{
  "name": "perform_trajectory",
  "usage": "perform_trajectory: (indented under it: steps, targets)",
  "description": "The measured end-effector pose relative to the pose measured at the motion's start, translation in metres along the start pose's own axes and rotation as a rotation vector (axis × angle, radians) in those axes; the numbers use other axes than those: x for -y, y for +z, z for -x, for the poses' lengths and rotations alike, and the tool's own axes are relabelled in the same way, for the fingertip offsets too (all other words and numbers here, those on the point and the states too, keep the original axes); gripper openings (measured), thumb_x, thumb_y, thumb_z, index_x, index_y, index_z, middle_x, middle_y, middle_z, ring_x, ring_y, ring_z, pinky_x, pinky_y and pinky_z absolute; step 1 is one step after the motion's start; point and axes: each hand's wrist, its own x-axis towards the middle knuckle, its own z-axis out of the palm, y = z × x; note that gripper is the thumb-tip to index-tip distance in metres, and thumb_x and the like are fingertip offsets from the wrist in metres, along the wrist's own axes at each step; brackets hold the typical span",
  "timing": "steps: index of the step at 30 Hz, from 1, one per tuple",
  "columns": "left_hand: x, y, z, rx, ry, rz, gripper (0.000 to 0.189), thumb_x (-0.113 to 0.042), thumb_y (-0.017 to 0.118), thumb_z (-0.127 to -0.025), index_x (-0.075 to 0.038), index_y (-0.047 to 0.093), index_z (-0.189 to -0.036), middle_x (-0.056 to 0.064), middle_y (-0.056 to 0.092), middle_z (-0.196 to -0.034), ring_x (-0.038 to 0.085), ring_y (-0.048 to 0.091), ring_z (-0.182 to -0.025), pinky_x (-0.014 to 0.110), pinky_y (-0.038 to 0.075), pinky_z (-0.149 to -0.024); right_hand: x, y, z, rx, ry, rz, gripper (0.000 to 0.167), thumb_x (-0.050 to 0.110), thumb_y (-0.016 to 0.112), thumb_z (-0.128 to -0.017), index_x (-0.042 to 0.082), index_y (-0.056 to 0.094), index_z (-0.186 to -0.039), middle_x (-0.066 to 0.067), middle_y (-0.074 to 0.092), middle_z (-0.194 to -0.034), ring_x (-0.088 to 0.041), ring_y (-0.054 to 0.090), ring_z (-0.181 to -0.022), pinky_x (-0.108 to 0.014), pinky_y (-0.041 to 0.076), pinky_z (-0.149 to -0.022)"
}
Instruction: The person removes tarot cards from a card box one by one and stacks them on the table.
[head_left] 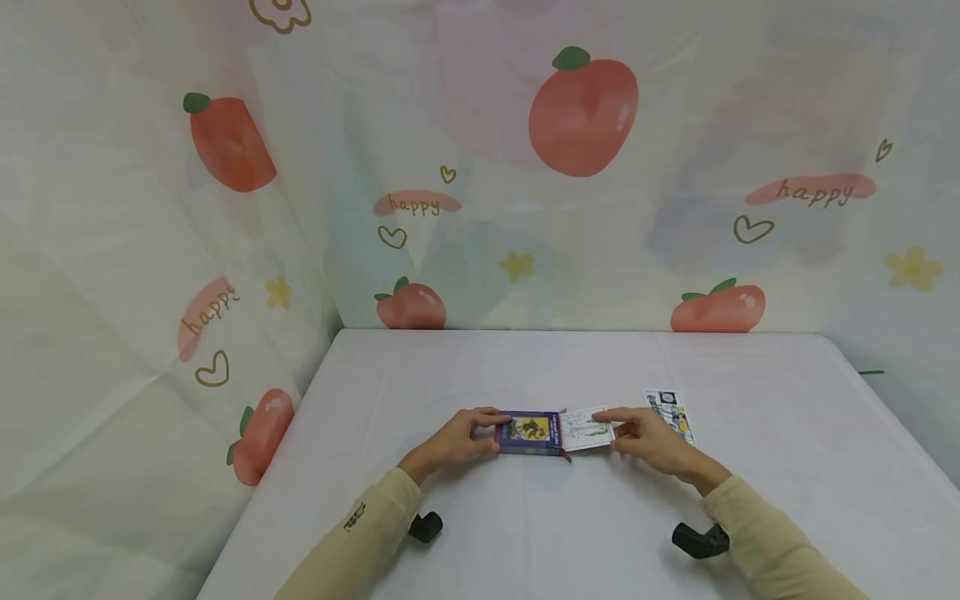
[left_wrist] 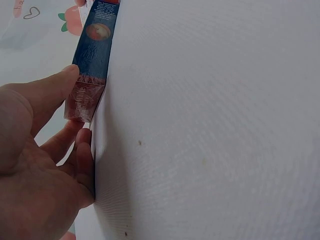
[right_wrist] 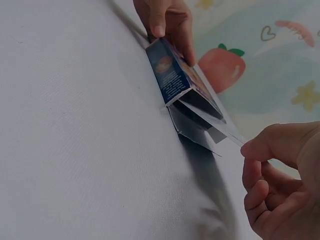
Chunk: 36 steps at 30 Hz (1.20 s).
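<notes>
A small dark-blue card box (head_left: 529, 433) with a yellow picture on its face lies lengthwise between the hands. My left hand (head_left: 459, 437) holds its left end, thumb and fingers on opposite edges. The right end is open, with its flaps (right_wrist: 192, 131) folded out. From that opening a thin white printed card (head_left: 583, 430) sticks out partway, its other part hidden inside the box. My right hand (head_left: 654, 438) pinches the card's outer edge between thumb and fingers. In the left wrist view the box's closed reddish end (left_wrist: 84, 101) shows near the left fingers.
Behind the right hand a colourful printed card (head_left: 672, 412) lies flat on the white-covered table (head_left: 465, 367). Black devices (head_left: 702, 540) show beneath both forearms. A patterned curtain (head_left: 480, 167) hangs behind the table and along its left side.
</notes>
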Motion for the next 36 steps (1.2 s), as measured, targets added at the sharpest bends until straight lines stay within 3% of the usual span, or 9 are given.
perform_trajectory:
  steps: [3,12,15,19,21,23,26,30,36]
  targets:
    - [0.001,0.001,0.000,0.003,0.000,0.010,0.050,-0.014,0.073,-0.093,-0.017,0.061,-0.141,0.014,0.047,-0.156,0.036,0.036,-0.150,0.053,0.037,-0.120,0.001,-0.001,0.002,-0.008,0.012,0.025,0.048,-0.002,0.062,-0.091,-0.001,0.059,-0.139,-0.026,0.058,-0.130,-0.014,0.053,-0.083,-0.024,0.049,-0.061]
    - [0.000,0.001,0.000,0.002,-0.005,0.010,0.050,-0.014,0.074,-0.093,-0.018,0.061,-0.141,0.013,0.048,-0.156,0.035,0.036,-0.151,0.053,0.035,-0.121,0.006,-0.006,0.009,-0.078,0.039,0.076,0.047,-0.002,0.058,-0.092,0.003,0.060,-0.139,-0.029,0.051,-0.146,-0.026,0.057,-0.098,-0.022,0.046,-0.067]
    - [0.000,0.000,0.000,0.001,0.001,0.007,0.050,-0.014,0.074,-0.093,-0.017,0.061,-0.141,0.014,0.048,-0.156,0.036,0.036,-0.151,0.053,0.035,-0.121,0.006,-0.007,0.010,-0.106,0.039,0.084,0.044,0.003,0.060,-0.095,0.003,0.060,-0.139,-0.029,0.049,-0.149,-0.035,0.061,-0.113,-0.020,0.049,-0.077]
    - [0.001,0.000,0.000,0.000,0.000,0.019,0.050,-0.014,0.074,-0.093,-0.018,0.062,-0.141,0.014,0.048,-0.156,0.036,0.035,-0.151,0.053,0.035,-0.121,0.006,-0.008,0.010,-0.150,0.038,0.100,0.043,0.015,0.065,-0.098,0.004,0.060,-0.139,-0.028,0.048,-0.150,-0.043,0.055,-0.131,-0.019,0.053,-0.090]
    - [0.001,0.000,0.000,-0.001,-0.002,0.022,0.050,-0.014,0.074,-0.093,-0.018,0.062,-0.141,0.014,0.048,-0.156,0.036,0.035,-0.151,0.054,0.035,-0.121,0.006,-0.009,0.009,-0.173,0.035,0.093,0.045,0.017,0.067,-0.097,0.003,0.060,-0.139,-0.029,0.048,-0.150,-0.036,0.060,-0.123,-0.018,0.053,-0.084]
    - [0.001,0.000,0.000,-0.002,-0.003,0.023,0.050,-0.015,0.074,-0.093,-0.018,0.062,-0.141,0.014,0.048,-0.156,0.036,0.035,-0.151,0.054,0.035,-0.121,0.006,-0.011,0.009,-0.196,0.025,0.071,0.046,0.014,0.069,-0.096,0.001,0.059,-0.138,-0.030,0.049,-0.148,-0.022,0.065,-0.100,-0.017,0.050,-0.071]
    - [0.002,0.000,0.000,-0.003,-0.001,0.018,0.050,-0.015,0.074,-0.093,-0.018,0.062,-0.141,0.014,0.048,-0.156,0.037,0.035,-0.151,0.054,0.035,-0.121,0.005,-0.013,0.009,-0.227,-0.010,0.048,0.044,0.007,0.069,-0.094,-0.003,0.060,-0.136,-0.031,0.052,-0.145,-0.006,0.054,-0.084,-0.019,0.046,-0.062]
    - [0.001,0.000,0.000,0.000,0.002,0.010,0.050,-0.016,0.074,-0.093,-0.017,0.061,-0.141,0.015,0.048,-0.156,0.037,0.036,-0.150,0.055,0.035,-0.120,0.005,-0.016,0.010,-0.228,-0.021,0.043,0.041,0.001,0.066,-0.094,-0.003,0.061,-0.134,-0.030,0.054,-0.144,-0.002,0.053,-0.090,-0.017,0.048,-0.068]
    - [0.001,-0.001,0.000,0.002,0.001,-0.001,0.050,-0.016,0.073,-0.093,-0.018,0.061,-0.141,0.014,0.047,-0.157,0.037,0.035,-0.151,0.054,0.035,-0.121,0.008,-0.021,0.013,-0.225,-0.015,0.044,0.041,0.001,0.064,-0.095,-0.003,0.060,-0.136,-0.029,0.053,-0.145,-0.004,0.052,-0.086,-0.019,0.045,-0.062]
